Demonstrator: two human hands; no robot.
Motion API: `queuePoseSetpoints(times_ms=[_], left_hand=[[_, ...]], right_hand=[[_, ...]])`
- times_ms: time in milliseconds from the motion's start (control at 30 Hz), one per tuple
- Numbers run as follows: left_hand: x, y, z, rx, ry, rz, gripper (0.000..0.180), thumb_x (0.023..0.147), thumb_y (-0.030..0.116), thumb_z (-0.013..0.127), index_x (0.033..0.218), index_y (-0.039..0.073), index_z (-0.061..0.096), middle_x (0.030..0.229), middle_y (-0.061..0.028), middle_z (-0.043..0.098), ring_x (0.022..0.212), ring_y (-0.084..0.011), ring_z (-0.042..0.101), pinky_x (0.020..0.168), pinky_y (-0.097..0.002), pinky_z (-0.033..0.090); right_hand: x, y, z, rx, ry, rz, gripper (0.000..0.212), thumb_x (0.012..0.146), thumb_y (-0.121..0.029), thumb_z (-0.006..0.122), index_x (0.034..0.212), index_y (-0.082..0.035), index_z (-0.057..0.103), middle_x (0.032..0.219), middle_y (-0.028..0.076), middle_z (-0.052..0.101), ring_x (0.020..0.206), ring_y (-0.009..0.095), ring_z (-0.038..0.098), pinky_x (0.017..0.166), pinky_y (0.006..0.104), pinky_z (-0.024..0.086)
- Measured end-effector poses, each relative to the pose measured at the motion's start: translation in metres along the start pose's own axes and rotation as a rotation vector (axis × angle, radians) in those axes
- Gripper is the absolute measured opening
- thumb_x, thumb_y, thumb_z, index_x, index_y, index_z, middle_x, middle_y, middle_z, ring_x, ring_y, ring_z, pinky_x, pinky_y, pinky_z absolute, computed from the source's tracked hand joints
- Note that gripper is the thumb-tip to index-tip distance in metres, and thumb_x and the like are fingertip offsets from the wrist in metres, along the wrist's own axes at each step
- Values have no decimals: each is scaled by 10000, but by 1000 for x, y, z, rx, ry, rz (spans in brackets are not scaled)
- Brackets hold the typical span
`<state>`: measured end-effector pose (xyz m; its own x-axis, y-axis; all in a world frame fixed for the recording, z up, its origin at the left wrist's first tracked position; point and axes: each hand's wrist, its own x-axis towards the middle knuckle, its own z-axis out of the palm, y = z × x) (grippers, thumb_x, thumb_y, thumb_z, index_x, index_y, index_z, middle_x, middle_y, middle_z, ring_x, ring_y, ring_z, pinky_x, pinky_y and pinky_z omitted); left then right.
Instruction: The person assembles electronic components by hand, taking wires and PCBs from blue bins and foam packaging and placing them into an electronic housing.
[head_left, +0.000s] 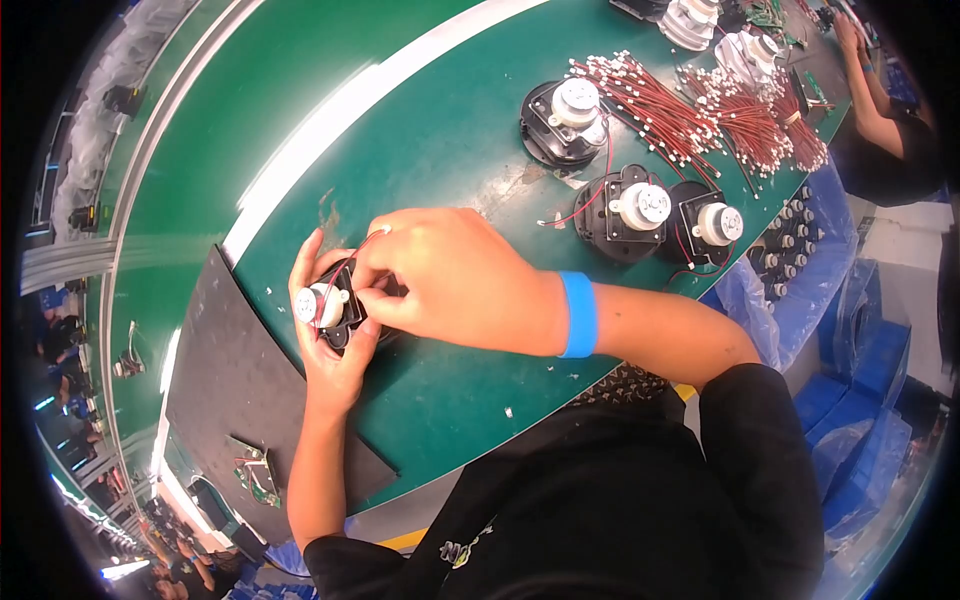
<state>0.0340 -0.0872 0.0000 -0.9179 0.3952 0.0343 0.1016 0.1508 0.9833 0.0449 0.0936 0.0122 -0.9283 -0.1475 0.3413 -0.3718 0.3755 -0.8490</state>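
A round black motor unit with a white gear motor on top is gripped in my left hand, whose fingers and thumb wrap round its sides. From it a thin red and black wire rises to a small white connector beside the knuckles of my right hand. Over the unit's right side, that hand has its thumb and fingers pinched together. What lies between those fingertips is hidden. A blue band circles my right wrist.
Three similar motor units stand at the right on the green table. Bundles of red wires lie behind them. A black mat carries a circuit board. At the far right is another person's arm.
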Motion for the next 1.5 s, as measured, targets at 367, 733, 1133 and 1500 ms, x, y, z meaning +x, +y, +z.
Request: queuePoseSetpoints(times_ms=[367,733,1133,1500], left_hand=[[1,1,-2,-135,-11,-26,812,729,185,695,1388,2,258,1169,-120,491,1072,-222,533,949,-344,408],[2,2,-2,-140,11,-48,789,739,200,686,1377,-7,270,1156,-130,506,1052,-226,545,942,-349,419],[3,1,-4,-164,-12,-37,766,750,183,665,1379,-11,272,1150,-123,512,1028,-215,557,930,-345,430],[1,-1,-4,-145,-28,-56,802,731,225,683,1382,0,271,1152,-118,511,1061,-219,542,955,-352,413]], right_hand=[[0,2,6,207,-22,162,106,687,-104,681,738,-11,668,702,100,602,604,196,594,573,292,472],[1,-2,3,245,-23,161,96,716,-90,675,760,-5,679,726,101,626,610,205,608,561,293,479],[-4,3,14,51,97,-33,91,702,-82,688,755,-15,659,728,81,615,629,206,610,582,301,508],[3,2,1,236,-74,120,123,663,-92,695,736,-2,655,704,89,601,631,191,599,572,285,482]])
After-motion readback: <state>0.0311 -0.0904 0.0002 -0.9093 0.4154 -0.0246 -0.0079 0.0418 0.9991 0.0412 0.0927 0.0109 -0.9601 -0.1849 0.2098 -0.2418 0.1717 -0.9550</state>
